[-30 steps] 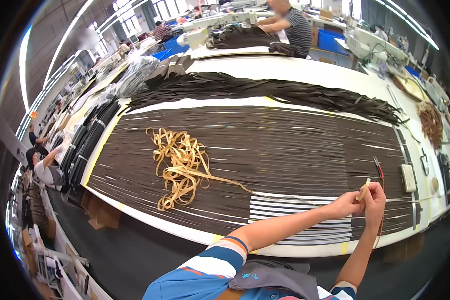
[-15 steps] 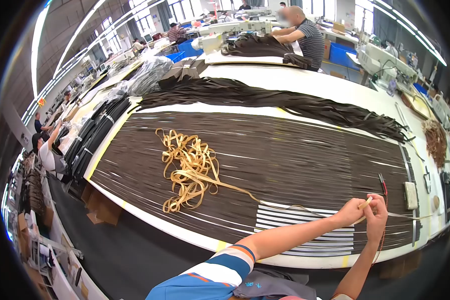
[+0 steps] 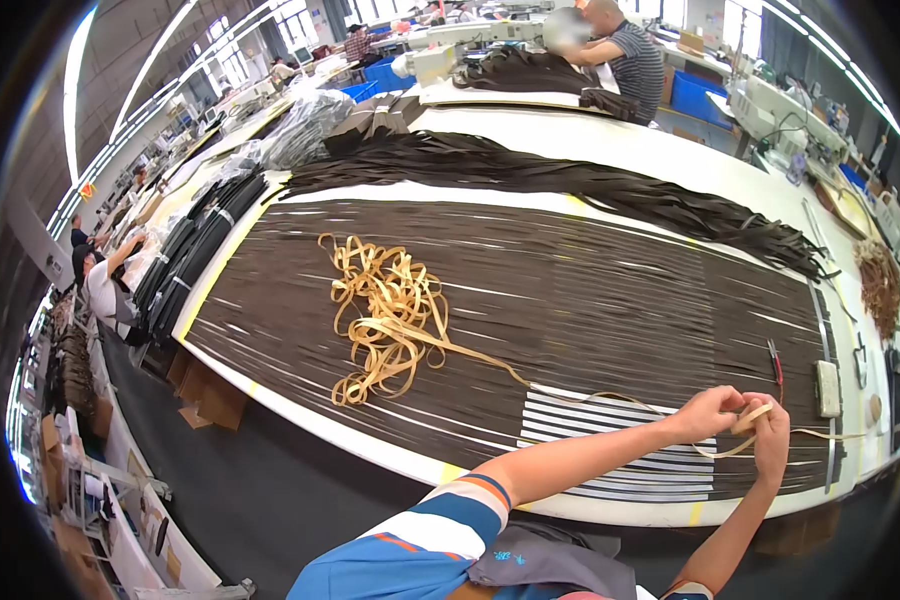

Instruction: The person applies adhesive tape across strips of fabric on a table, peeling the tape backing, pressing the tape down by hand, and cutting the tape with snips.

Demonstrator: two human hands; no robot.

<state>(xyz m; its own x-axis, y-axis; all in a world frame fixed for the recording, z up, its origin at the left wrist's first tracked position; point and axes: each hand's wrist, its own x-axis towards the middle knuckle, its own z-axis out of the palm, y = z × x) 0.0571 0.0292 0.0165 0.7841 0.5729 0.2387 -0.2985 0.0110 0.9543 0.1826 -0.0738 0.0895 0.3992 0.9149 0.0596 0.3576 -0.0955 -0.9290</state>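
Note:
My left hand (image 3: 715, 414) and my right hand (image 3: 771, 436) meet over the right part of the table. Both are closed on a narrow tan tape (image 3: 754, 417), which forms a small loop or coil between the fingers. One length of it sags under my hands, and another runs off to the right. Leftward the tape leads along the table to a loose, tangled heap of tan tape (image 3: 382, 331). Beneath lie long dark brown strips (image 3: 450, 260) side by side, with a white-striped patch (image 3: 610, 440) by my left forearm. A small red-handled tool (image 3: 777, 368) lies just beyond my right hand.
A pale block (image 3: 827, 389) sits at the table's right end. Bundled dark strips (image 3: 530, 170) stretch along the far side. Black bundles (image 3: 195, 245) and clear plastic (image 3: 305, 140) are at the left. Across the table a person in a striped shirt (image 3: 638, 70) works.
My hands have shifted slightly right, and the tape between them now forms a bigger loop, with a slack length hanging below. The whole view has moved a little.

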